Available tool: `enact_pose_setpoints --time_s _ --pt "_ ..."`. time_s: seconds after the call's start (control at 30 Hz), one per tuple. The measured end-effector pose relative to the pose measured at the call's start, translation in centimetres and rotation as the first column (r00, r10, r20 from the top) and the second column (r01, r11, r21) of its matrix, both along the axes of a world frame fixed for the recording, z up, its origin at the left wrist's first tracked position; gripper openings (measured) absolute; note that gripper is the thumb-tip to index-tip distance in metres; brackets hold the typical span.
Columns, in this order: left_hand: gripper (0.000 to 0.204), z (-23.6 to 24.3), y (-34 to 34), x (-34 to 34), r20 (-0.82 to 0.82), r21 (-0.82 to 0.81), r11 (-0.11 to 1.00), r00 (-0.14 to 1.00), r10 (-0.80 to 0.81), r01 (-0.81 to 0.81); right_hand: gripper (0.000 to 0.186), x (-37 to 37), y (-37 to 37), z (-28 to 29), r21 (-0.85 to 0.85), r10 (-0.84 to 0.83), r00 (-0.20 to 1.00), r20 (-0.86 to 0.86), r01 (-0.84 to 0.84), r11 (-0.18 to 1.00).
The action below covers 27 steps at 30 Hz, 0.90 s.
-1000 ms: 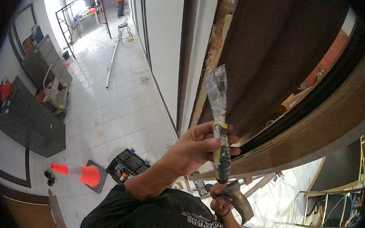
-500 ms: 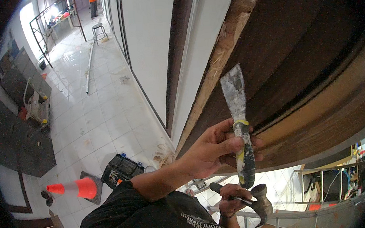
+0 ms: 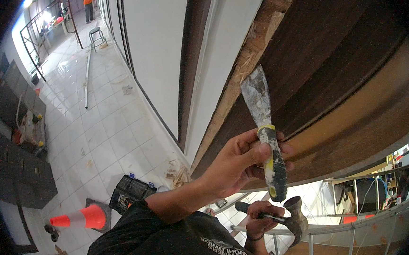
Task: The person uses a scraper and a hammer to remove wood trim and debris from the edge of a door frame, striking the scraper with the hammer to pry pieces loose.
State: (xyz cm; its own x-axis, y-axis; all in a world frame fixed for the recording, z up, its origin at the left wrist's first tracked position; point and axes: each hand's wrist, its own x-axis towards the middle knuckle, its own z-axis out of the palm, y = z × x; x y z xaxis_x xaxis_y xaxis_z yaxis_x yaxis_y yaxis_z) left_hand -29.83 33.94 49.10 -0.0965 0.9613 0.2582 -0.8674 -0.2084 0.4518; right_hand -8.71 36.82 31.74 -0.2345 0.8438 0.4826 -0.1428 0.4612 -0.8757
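Observation:
My left hand (image 3: 242, 160) is closed around the black-and-yellow handle of a putty knife (image 3: 258, 97), its grey blade smeared with white and pointing up. The blade tip shows against the edge of a dark wood panel (image 3: 331, 38), close to a strip of rough, splintered wood (image 3: 255, 41); whether it touches, I cannot tell. Lower down, my right hand (image 3: 263, 216) grips a claw hammer (image 3: 296, 220) by its dark shaft. The hammer head lies just below the end of the putty knife's handle.
White door-like panels (image 3: 156, 45) stand beside the splintered strip. On the tiled floor are an orange cone (image 3: 78, 219), an open black toolbox (image 3: 131, 192), wood scraps (image 3: 177, 174) and a stool (image 3: 96, 38). Metal rails (image 3: 344, 229) curve at lower right. A person in orange (image 3: 88, 5) stands far off.
The view has shifted a little, with the floor things sliding left. The putty knife sits slightly higher, its tip nearer the splintered strip. Both hands keep their grips.

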Motion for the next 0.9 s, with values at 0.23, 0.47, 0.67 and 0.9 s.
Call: enact_pose_setpoints --time_s 0.23,0.47,0.67,0.9 --pt "0.042 -0.3 0.1 -0.1 0.020 0.052 0.999 1.000 0.009 -0.010 0.048 -3.1 -0.9 4.6 0.175 0.065 0.998 -0.020 -0.061 0.983" --pt "0.039 -0.3 0.3 0.1 0.092 0.077 0.997 0.995 -0.036 0.029 0.050 -3.1 -1.2 5.2 0.168 0.102 0.993 -0.059 -0.090 0.982" --pt "0.038 0.5 -0.4 -0.3 0.128 0.050 0.998 0.990 -0.055 0.049 0.050 -1.9 -2.3 5.5 0.197 0.271 0.949 0.158 -0.299 0.934" --pt "0.037 0.5 -0.9 -0.7 0.130 0.000 0.999 0.990 -0.053 0.054 0.043 -1.6 -2.7 7.5 0.024 0.376 0.892 0.249 -0.394 0.919"
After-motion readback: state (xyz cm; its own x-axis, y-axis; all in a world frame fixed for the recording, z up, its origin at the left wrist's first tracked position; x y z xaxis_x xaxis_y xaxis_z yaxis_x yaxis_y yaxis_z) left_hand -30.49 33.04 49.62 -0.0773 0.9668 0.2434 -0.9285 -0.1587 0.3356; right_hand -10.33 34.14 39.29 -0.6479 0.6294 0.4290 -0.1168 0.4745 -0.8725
